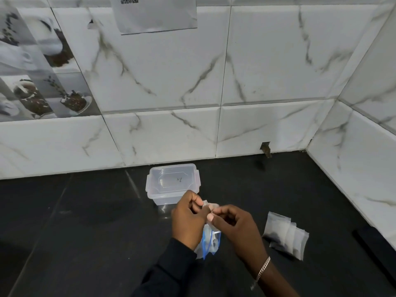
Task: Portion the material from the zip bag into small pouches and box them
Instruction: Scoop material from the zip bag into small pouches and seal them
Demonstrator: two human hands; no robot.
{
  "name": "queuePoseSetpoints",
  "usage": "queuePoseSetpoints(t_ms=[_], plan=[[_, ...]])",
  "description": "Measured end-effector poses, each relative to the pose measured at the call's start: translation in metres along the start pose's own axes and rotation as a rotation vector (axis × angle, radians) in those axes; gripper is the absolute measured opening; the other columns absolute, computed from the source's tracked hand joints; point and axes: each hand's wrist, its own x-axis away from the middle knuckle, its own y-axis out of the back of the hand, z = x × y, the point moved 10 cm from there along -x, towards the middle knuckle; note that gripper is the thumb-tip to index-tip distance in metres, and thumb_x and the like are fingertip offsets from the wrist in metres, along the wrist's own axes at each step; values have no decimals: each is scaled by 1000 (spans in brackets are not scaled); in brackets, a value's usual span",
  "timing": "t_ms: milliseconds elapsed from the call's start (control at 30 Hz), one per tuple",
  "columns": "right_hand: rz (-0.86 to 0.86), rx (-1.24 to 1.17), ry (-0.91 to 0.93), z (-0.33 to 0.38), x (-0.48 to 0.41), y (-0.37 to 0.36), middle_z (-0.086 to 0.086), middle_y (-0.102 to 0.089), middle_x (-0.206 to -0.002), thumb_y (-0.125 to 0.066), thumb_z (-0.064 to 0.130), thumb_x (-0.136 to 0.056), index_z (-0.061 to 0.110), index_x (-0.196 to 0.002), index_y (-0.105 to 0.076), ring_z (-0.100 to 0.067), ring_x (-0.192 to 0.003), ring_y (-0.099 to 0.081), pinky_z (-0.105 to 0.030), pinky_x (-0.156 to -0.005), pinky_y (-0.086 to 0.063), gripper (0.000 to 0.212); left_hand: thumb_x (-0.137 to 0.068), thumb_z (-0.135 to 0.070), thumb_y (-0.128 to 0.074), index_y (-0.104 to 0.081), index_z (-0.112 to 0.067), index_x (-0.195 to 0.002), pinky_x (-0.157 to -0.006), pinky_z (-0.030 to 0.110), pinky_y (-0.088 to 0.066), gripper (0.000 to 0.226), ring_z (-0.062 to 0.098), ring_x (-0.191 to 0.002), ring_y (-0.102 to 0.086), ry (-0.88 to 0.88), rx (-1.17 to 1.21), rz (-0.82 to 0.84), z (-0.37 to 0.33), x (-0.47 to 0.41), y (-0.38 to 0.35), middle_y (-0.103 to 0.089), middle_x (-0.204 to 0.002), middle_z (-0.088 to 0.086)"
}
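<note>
Together, left hand (188, 219) and right hand (233, 224) pinch the clear zip bag (209, 241); crumpled, blue-striped, it hangs below them.

Dark counter (85, 221) — lidded clear box (172, 183), fanned small pouches (286, 234)

Zip bag (209, 243) largely hidden, contents indiscernible

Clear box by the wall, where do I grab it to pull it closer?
Probably by its two short ends, under the clip flaps, coming from above. The clear box sits upright with its lid on, the wall is close behind it, and both ends are free.
</note>
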Motion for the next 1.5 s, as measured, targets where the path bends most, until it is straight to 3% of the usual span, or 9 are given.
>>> queuePoseSetpoints(t_ms=[167, 467, 633, 833, 1033, 1133, 1233, 1367, 1500], plan=[[9, -16, -29, 1, 1, -7, -7, -74, -79, -79, 6, -78, 20, -92, -70, -21, -75, -72, -30, -70, -58, 22, -77, -6, -77, -58, -15, -71, -57, 38, -53, 22, 11, -53, -51, -24, -69, 55, 3, 3, 12, -55, -60, 12], [-119, 221, 96, 28, -10, 3, -4, -62, -65, -69, 2, -73, 24, -81, -61, -2, -53, -50, -15, -53, -44, 25, -77, 2, -63, -64, -27, -71, -70, 12, -49, 29, 0, -82, -63, -478, -544, 189, -33, 24, 6, -54, -127, -19], [-88, 337, 172, 32, -14, -4, -2, -54, -58, -69, 3, -75, 26, -79, -59, -4, -50, -47, -15, -52, -43, 26, -77, -10, -54, -78, -25, -84, -88, 4, -45, 29, -1, -99, -66, -551, -635, 254, -26, 26, -2, -71, -114, -15], [115, 405, 253, 39, -17, -18, 3, -65, -68, -68, 9, -82, 27, -85, -64, -8, -60, -59, -14, -59, -46, 19, -79, -2, -60, -79, -22, -93, -84, 4, -47, 31, -4, -92, -66, -385, -553, 182, -15, 12, 17, -73, -102, -17], [-12, 535, 149, -4, -59, 28, 8, -67, -87, -70, 30, -88, 25, -87, -70, -4, -79, -63, -15, -72, -50, 4, -77, 3, -65, -79, -20, -81, -78, 6, -50, 27, -8, -87, -66, -211, -531, 236, 14, -5, 52, -71, -86, -22], [226, 814, -54, -87, -81, 21, 7, -60, -105, -70, 49, -81, 34, -102, -70, -10, -99, -58, -26, -89, -49, 25, -75, 2, -66, -76, -27, -70, -83, 14, -53, 31, -13, -94, -62, -103, -558, 391, 47, 0, 52, -68, -101, -22], [490, 930, -112, -146, -81, -8, 8, -65, -110, -63, 63, -75, 41, -111, -65, -10, -103, -56, -31, -94, -49, 42, -73, 4, -65, -75, -27, -64, -68, 12, -55, 34, -13, -82, -64, 125, -568, 490, 99, 14, 49, -60, -104, -24], [467, 832, -102, -144, -72, -22, 10, -69, -92, -70, 36, -72, 38, -79, -65, -7, -86, -61, -29, -80, -50, 8, -74, 3, -68, -78, -23, -56, -56, 22, -56, 34, 4, -49, -64, 380, -453, 515, 159, 37, 42, -72, -75, 1], [497, 891, -80, -150, -74, -26, 4, -65, -73, -70, 32, -72, 31, -53, -54, -19, -78, -67, -30, -72, -51, 25, -79, 4, -69, -80, -15, -63, -50, 22, -52, 28, 9, -43, -62, 521, -293, 468, 183, 53, 29, -72, -60, 3]])
